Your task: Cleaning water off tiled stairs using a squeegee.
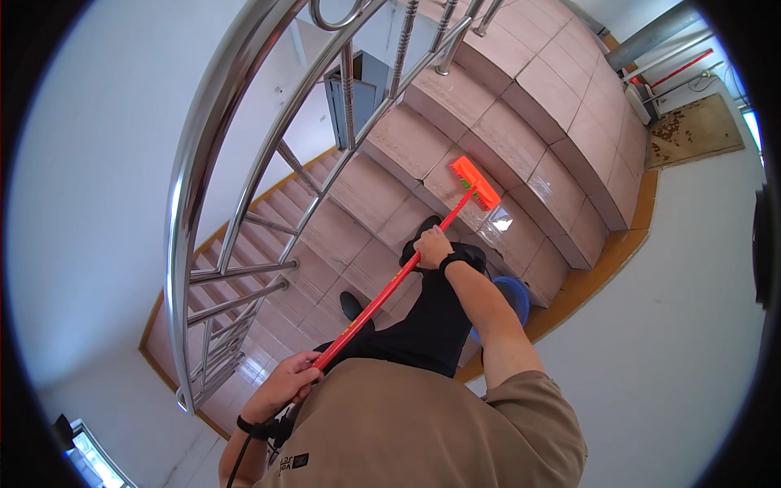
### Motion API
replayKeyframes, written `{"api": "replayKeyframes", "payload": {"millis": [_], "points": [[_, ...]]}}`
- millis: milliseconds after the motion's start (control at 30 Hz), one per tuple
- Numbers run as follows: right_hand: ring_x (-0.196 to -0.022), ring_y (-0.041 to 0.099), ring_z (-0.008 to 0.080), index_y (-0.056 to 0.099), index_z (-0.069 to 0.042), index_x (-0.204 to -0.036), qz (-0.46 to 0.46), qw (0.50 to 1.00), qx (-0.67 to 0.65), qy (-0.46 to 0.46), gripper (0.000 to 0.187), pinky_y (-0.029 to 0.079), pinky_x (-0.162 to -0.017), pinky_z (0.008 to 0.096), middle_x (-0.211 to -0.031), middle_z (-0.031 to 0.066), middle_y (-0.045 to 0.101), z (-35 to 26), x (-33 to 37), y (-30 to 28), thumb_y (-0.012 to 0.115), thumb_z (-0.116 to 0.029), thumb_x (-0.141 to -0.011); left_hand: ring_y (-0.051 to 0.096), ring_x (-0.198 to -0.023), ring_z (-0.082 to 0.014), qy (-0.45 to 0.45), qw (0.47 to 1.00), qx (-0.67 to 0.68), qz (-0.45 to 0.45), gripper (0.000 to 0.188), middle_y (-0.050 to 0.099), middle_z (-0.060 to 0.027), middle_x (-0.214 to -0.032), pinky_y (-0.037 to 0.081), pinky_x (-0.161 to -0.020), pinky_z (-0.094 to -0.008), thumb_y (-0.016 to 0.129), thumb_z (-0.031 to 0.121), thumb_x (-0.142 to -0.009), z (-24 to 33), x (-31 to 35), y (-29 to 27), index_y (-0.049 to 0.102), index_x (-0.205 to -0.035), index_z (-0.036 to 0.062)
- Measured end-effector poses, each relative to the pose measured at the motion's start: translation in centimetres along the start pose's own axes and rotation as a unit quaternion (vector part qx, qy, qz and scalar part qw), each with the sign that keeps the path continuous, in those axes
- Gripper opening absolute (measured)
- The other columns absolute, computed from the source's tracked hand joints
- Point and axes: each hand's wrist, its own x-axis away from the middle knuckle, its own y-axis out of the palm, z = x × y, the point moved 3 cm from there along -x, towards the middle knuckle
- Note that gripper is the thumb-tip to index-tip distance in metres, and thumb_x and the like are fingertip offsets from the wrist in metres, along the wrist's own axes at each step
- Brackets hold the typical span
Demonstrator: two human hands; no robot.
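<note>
Both my hands are closed on the red pole of a floor scrub brush [475, 183]. My left hand [294, 379] grips the pole near its upper end, close to my body at the lower left. Farther along the shaft, my right hand [433, 247] wraps round it nearer the brush head. The orange head, with green bristles partly showing beneath, rests on a pinkish tiled stair tread [439, 183] ahead of me. Beside the head, the tile shines with a light reflection.
A shiny metal railing [203, 163] curves along my left. More tiled steps [537, 175] rise ahead and right, while a lower flight [268, 213] descends at left. Behind my right forearm stands a blue bucket [514, 294]. A brown-stained board [695, 132] lies at the upper right.
</note>
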Motion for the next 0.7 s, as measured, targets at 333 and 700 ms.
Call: {"api": "replayKeyframes", "payload": {"millis": [333,700], "points": [[-0.118,0.057,0.0323,0.074,-0.017,-0.082,0.001,0.999,-0.027,0.038,0.026,0.035,-0.112,0.0524,-0.102,0.0121,0.066,3.9,0.1,-0.7,0.074,-0.041,-0.073,0.048,-0.056,-0.0024,0.012,0.998,-0.018,-0.058,0.043,0.065,-0.0023,-0.097,0.039,-0.046,-0.0161,0.057,0.019,-0.101,1.6,-3.3,0.7,0.047,-0.14,0.0034],[-0.111,0.06,0.0324,0.075,-0.018,-0.084,-0.007,1.0,0.014,0.024,0.021,0.036,-0.11,0.0539,-0.098,0.0116,0.066,-3.1,1.8,1.3,0.073,-0.034,-0.072,0.043,-0.05,-0.004,-0.009,1.0,0.015,-0.002,0.04,0.064,-0.0025,-0.094,0.032,-0.042,-0.0193,0.057,0.014,-0.1,-2.5,2.2,-1.2,0.05,-0.137,0.0014]]}}
